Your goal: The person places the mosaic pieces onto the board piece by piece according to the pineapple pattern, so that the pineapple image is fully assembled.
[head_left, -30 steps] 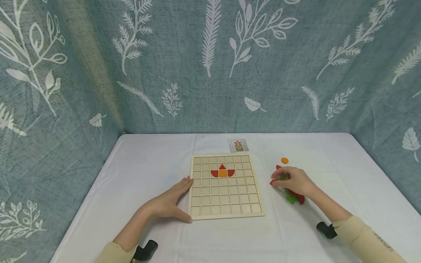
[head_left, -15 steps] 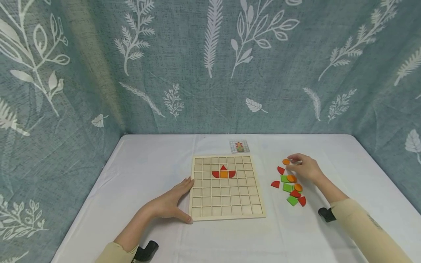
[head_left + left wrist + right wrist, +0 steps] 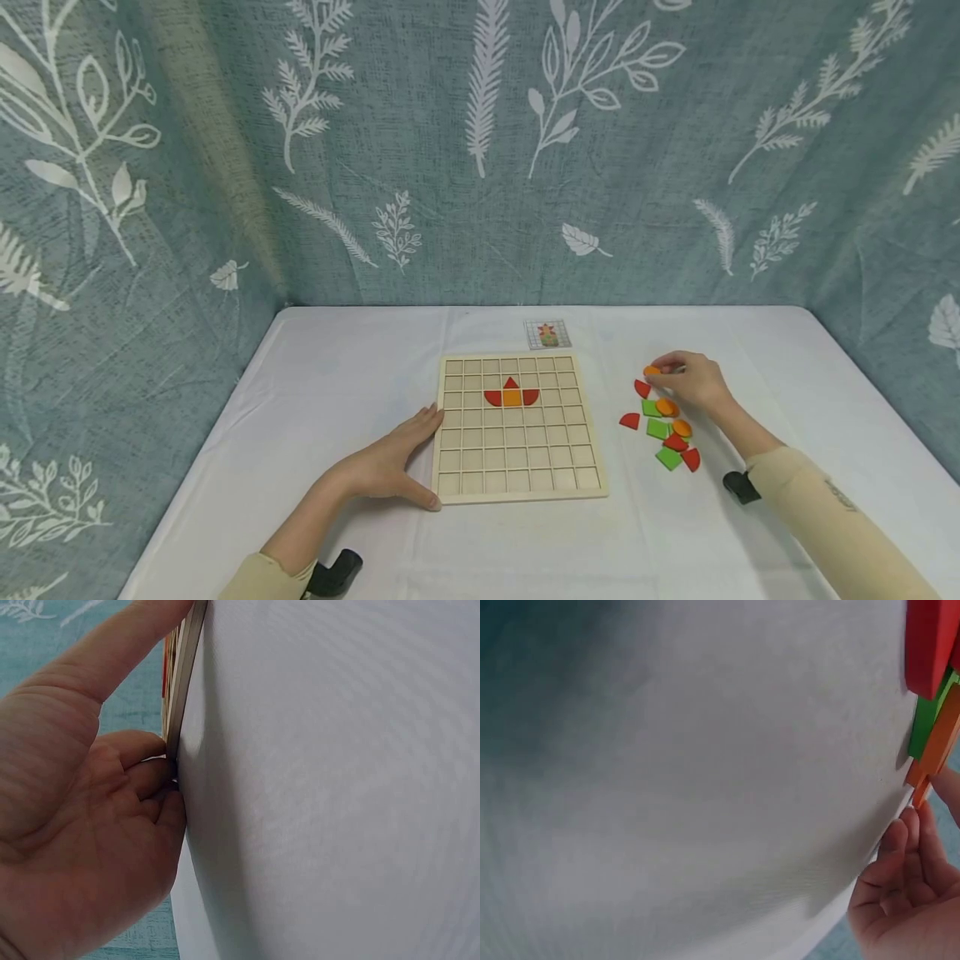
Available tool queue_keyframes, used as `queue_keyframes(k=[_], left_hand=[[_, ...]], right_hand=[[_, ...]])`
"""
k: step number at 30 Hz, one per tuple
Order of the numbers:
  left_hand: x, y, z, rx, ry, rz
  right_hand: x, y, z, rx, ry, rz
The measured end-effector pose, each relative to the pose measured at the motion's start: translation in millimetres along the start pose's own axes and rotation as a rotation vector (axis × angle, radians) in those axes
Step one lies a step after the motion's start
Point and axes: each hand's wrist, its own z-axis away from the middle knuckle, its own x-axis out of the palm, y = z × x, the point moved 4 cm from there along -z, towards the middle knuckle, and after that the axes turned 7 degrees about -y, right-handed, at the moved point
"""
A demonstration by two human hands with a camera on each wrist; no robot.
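My left hand (image 3: 388, 457) touches the left edge of a wooden grid board (image 3: 495, 458), fingers and thumb spread along it. On the board sit a red triangle (image 3: 511, 383), an orange square (image 3: 512, 398) and a red quarter-circle (image 3: 492, 398) on either side of the square. Right of the board, my right hand (image 3: 693, 379) pinches an orange disc (image 3: 651, 371), which its thumb and fingers partly cover. In the right wrist view, the thumb and fingertips meet at an orange edge (image 3: 921, 793).
Loose pieces lie below the right hand: green squares (image 3: 669, 458), orange discs (image 3: 681, 427) and red quarter-circles (image 3: 630, 421), some overlapping. A small pattern card (image 3: 534, 335) lies behind the board. A patterned curtain (image 3: 420, 150) hangs beyond the white table (image 3: 337, 358).
My right hand has gone from the red and green pieces to the far orange disc and taken hold of it. A red quarter-circle it held lies on the table. The left hand stays put.
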Motion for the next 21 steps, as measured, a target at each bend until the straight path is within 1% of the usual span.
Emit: queue_keyframes(k=[4, 6, 13, 21], left_hand=[[-0.9, -0.3, -0.5, -0.005, -0.006, 0.004], [-1.3, -0.7, -0.7, -0.007, -0.006, 0.005], [-2.5, -2.6, -1.5, -0.002, -0.005, -0.002], [-4.4, -3.5, -3.1, 0.007, -0.004, -0.005]], right_hand=[[1.5, -5.6, 4.2, -0.036, 0.037, -0.018], [3.5, -11.4, 6.6, -0.058, 0.041, -0.043], [22.9, -38.3, 12.4, -0.133, -0.003, -0.134], [49.1, -65.9, 17.0, -0.182, -0.068, -0.253]])
